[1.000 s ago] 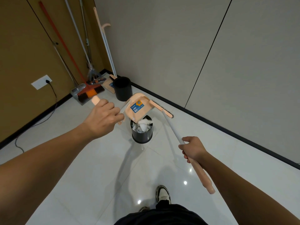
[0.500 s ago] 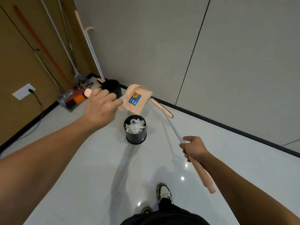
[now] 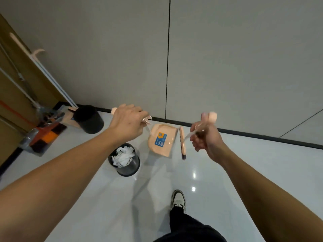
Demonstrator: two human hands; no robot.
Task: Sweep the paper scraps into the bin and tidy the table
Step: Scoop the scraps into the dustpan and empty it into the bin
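1. One white tiled floor (image 3: 244,172) spreads under everything, and two grey wall panels meet it at a dark skirting.
2. Two bare forearms reach forward. The left hand (image 3: 128,124) is curled round the peach handle of the dustpan; the right hand (image 3: 206,137) is curled round the blurred handle of the broom.
3. Two black bins: one bin (image 3: 125,160) stands on the floor below the left hand, filled with white paper scraps (image 3: 124,155); a second bin (image 3: 89,119) stands by the wall, near the corner.
4. One peach dustpan (image 3: 161,140) with a blue label hangs just right of the filled bin.
5. One broom (image 3: 182,144) has its head hanging just beside the dustpan, on its right.
6. One shoe (image 3: 178,199) shows on the floor.
7. Several long-handled cleaning tools (image 3: 43,135) lean in the left corner; I cannot count them.
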